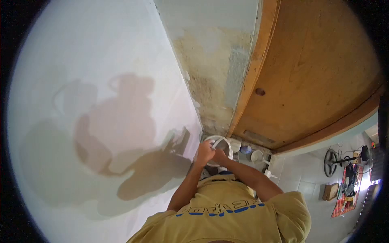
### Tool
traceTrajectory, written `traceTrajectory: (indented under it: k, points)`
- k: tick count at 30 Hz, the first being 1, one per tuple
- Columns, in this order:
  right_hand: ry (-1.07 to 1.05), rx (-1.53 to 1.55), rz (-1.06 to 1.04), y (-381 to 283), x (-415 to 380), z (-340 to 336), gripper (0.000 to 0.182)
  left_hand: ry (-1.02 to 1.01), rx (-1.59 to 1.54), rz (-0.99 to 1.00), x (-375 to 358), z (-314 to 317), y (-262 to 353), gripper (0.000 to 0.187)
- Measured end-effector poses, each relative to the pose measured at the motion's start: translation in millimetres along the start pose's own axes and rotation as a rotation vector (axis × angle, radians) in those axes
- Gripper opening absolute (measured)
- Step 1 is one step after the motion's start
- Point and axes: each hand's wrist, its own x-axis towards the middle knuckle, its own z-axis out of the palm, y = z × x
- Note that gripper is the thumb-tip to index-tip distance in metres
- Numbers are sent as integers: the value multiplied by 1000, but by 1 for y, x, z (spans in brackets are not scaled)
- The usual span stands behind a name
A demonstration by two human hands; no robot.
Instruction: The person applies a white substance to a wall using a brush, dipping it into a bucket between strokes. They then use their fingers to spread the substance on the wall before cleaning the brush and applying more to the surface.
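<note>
A white bucket [231,150] stands at the foot of the corner, in front of my body. My left hand [205,151] is at the bucket's near left side, fingers closed around something pale. A whitish strip [219,141] juts from that hand across the bucket's mouth; whether it is a tool or the bucket's handle, I cannot make out. My right hand [220,157] reaches into the bucket's opening beside the left one. Its fingers are hidden, and so is anything they hold.
A white wall [121,52] with shadows rises at left, meeting a stained, patchy wall section [210,77]. A wooden door [316,69] stands at right. By its foot are a blue item [245,149] and a white dipper-like container [257,156]. Farther right are a fan [331,163] and a cardboard box [330,191].
</note>
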Motion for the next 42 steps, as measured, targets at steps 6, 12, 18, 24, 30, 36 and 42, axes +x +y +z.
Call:
traceTrajectory:
  k: [6,12,18,24,30,36,42]
  points:
    - [-113,-76,11,15,-3,-5,19,24,55,53,-2,19,-13,34]
    - [-194,5,105,11,-8,-7,30,6,11,76,2,25,-6,35]
    - [104,74,107,31,2,72,28,-28,24,119,6,30,3,28]
    - [-118,145,157,9,-16,-28,35,24,2,105,8,32,-2,32]
    - [-171,87,152,18,-2,-6,36,-52,-47,-18,12,15,10,24]
    - [-148,44,143,33,13,26,36,-34,-157,-29,14,10,7,22]
    - [-74,26,155,48,20,59,36,24,-137,60,13,14,1,26]
